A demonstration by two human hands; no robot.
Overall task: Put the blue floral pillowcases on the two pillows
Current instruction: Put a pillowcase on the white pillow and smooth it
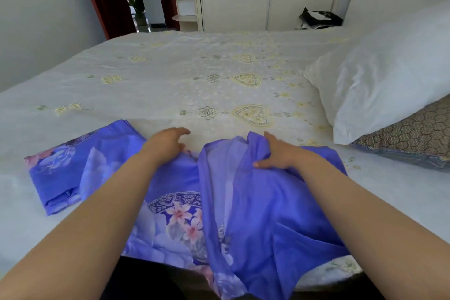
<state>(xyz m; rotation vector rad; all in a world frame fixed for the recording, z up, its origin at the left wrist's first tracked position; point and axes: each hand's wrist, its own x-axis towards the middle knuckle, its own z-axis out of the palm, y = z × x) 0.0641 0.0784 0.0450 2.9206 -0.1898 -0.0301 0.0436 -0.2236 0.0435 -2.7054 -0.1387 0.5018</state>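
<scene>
Right hand gripping bunched pillowcase; left hand relaxed, open on its edge. Bare white pillow right of pillowcase, nearer right hand.

— Where does the head view look from?
— From above the near edge of the bed, facing forward and down across it toward the wardrobe beyond its far side.
— How near?
— Close: both forearms reach in from the bottom corners, and the near edge of the bed fills the lower frame.
— Any second view?
— No, just this one wide-angle view, its edges bowed.
</scene>
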